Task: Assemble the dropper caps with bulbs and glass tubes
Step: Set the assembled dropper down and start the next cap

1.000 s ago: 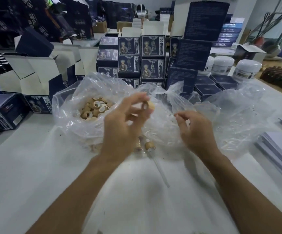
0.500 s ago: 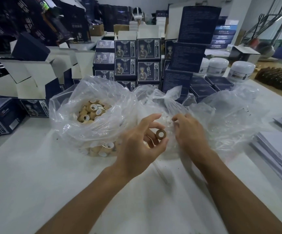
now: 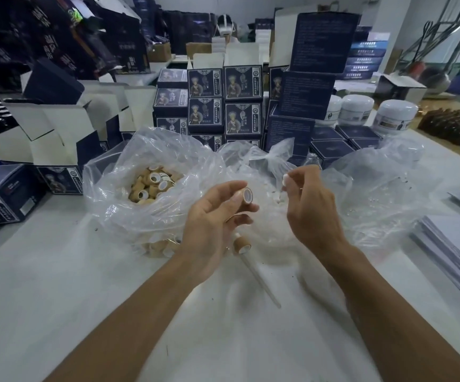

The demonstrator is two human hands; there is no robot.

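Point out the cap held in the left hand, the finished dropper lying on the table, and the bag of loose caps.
cap [image 3: 246, 194]: head view, on its open white-lined end.
finished dropper [image 3: 256, 274]: head view, on its tube.
bag of caps [image 3: 107, 199]: head view, on its clear plastic wall.

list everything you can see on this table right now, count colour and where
cap: one, tan with white inside, pinched in the left hand
bulb: one, white, small, pinched in the right hand
finished dropper: one, tan cap with a pale tube, lying on the table below the left hand
bag of caps: one, clear plastic, many tan caps inside, left of the hands
other bags: at least two, clear plastic, behind and right of the hands
printed boxes: many, dark blue, stacked behind the bags
jars: three, white, back right
paper stack: one, white, right edge
table: one, white
left hand: holds the cap
right hand: holds the bulb
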